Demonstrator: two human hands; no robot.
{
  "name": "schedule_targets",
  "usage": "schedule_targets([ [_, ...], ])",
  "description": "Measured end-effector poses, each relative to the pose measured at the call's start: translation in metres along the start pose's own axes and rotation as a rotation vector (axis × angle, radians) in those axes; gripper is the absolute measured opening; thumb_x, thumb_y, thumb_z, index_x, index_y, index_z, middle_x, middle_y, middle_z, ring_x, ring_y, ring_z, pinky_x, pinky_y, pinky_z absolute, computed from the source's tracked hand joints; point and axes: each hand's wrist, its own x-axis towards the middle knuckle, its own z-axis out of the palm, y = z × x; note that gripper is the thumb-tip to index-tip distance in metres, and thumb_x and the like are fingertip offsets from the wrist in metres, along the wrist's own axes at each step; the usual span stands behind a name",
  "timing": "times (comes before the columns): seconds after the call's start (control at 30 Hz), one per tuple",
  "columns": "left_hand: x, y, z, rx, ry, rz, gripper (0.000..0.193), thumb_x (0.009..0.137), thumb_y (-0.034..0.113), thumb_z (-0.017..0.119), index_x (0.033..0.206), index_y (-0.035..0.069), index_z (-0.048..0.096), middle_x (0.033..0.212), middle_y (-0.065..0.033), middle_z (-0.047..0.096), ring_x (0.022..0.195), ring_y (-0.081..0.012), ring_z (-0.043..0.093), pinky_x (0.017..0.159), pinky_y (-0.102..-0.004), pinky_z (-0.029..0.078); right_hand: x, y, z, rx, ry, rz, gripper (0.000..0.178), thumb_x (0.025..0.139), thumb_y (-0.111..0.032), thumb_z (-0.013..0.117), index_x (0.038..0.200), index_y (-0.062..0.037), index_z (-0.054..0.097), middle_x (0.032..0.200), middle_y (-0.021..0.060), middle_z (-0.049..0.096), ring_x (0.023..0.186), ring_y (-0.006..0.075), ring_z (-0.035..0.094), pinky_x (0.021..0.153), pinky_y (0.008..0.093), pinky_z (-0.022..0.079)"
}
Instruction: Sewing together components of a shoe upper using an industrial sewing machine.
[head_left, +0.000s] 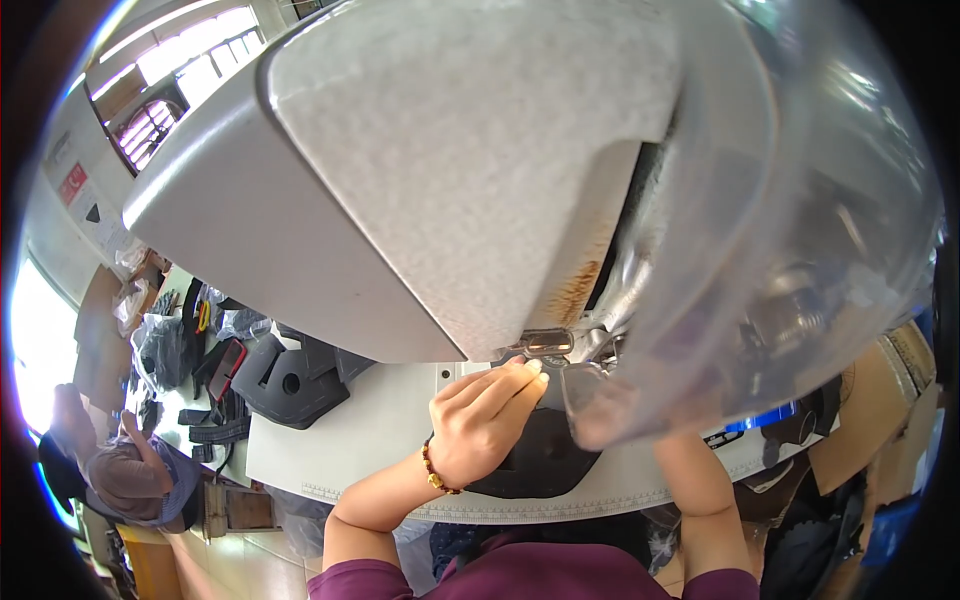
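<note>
Left hand (pixel 482 418) is bunching over a black piece (pixel 545 462), below a sewing machine (pixel 430 170); clear shield (pixel 745 230) rightward is obscuring right hand (pixel 607 405); grips unclear.

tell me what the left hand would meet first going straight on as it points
Probably the small metal parts at the lower end of the sewing machine's head, just ahead of the left hand, though depth is unclear.

Looks like a broad, matte black panel (pixel 550 462) with a rounded near outline. Lies on the white tabletop (pixel 385 420), about midway along, with the rounded side just short of the ruler-marked near edge. Appears unfolded where visible; partly hidden toward the far side.
</note>
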Motion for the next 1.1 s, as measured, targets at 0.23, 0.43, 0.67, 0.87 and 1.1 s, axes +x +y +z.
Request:
schedule_targets([
  [0.23, 0.005, -0.006, -0.006, 0.001, -0.056, 0.000, 0.028, 0.056, -0.002, 0.062, 0.083, 0.005, 0.065, 0.081, -0.0028, 0.059, 0.071, -0.0170, 0.064, 0.055, -0.0254, 0.050, -0.006, 0.018, 0.004, -0.243, 0.098, -0.088, 0.043, 0.072, -0.028, 0.068, 0.098, 0.0036, 0.055, 0.095, 0.0186, 0.056, 0.091, 0.0292, 0.052, 0.085, 0.0378, 0.037],
  [0.43, 0.000, -0.012, -0.006, -0.014, -0.090, 0.024, 0.031, 0.056, -0.001, 0.062, 0.087, 0.005, 0.064, 0.085, -0.0035, 0.059, 0.071, -0.0165, 0.061, 0.058, -0.0263, 0.048, -0.011, 0.020, -0.002, -0.257, -0.022, 0.033, 0.023, 0.070, -0.016, 0.063, 0.084, 0.0001, 0.056, 0.077, 0.0124, 0.055, 0.072, 0.0241, 0.051, 0.067, 0.0347, 0.040],
  [0.67, 0.004, 0.013, 0.001, 0.106, -0.056, 0.030, 0.029, 0.056, 0.003, 0.061, 0.084, -0.002, 0.060, 0.089, -0.0090, 0.058, 0.082, -0.0207, 0.057, 0.070, -0.0314, 0.045, -0.012, 0.023, -0.012, -0.254, -0.098, 0.122, 0.011, 0.068, -0.009, 0.060, 0.075, -0.0020, 0.055, 0.066, 0.0085, 0.054, 0.061, 0.0204, 0.051, 0.056, 0.0326, 0.041],
  [0.87, 0.006, 0.012, 0.006, 0.006, 0.048, 0.062, 0.018, 0.049, 0.001, 0.061, 0.066, -0.001, 0.056, 0.069, -0.0071, 0.056, 0.064, -0.0203, 0.054, 0.060, -0.0305, 0.045, -0.011, 0.021, -0.011, -0.222, -0.109, 0.152, 0.010, 0.069, -0.009, 0.059, 0.074, -0.0020, 0.055, 0.067, 0.0080, 0.054, 0.061, 0.0193, 0.050, 0.056, 0.0320, 0.041],
  [1.1, 0.001, 0.023, -0.001, 0.177, -0.102, 0.132, 0.023, 0.047, 0.004, 0.056, 0.070, -0.002, 0.059, 0.087, -0.0130, 0.060, 0.072, -0.0195, 0.057, 0.062, -0.0278, 0.047, -0.012, 0.018, -0.011, -0.194, -0.134, 0.167, 0.009, 0.069, -0.008, 0.058, 0.073, -0.0021, 0.055, 0.067, 0.0074, 0.054, 0.060, 0.0179, 0.050, 0.056, 0.0313, 0.041],
])
